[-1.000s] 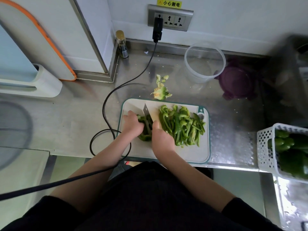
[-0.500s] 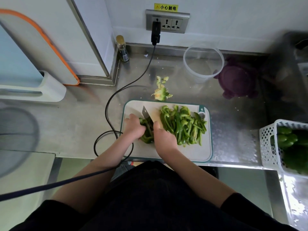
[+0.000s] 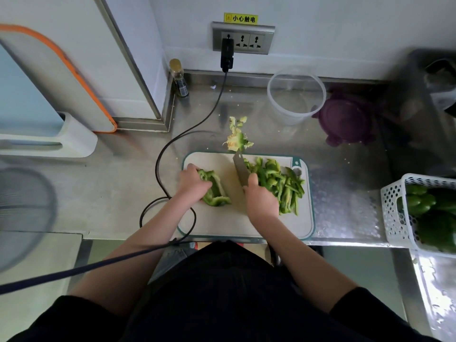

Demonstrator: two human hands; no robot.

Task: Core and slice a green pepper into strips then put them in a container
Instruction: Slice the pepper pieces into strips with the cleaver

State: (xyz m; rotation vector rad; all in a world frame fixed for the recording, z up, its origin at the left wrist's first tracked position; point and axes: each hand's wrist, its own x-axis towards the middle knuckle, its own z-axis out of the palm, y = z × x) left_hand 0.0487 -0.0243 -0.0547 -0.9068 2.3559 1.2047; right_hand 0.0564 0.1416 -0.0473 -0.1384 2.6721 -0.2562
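Gripping one knife (image 3: 240,170), one pepper piece (image 3: 215,188)

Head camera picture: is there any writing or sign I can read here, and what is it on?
"小心触电", with a small warning triangle: yellow sticker on the wall above the socket panel.
Small bottle in the counter corner: label too small to read.
Cutting board: small corner mark, unreadable.
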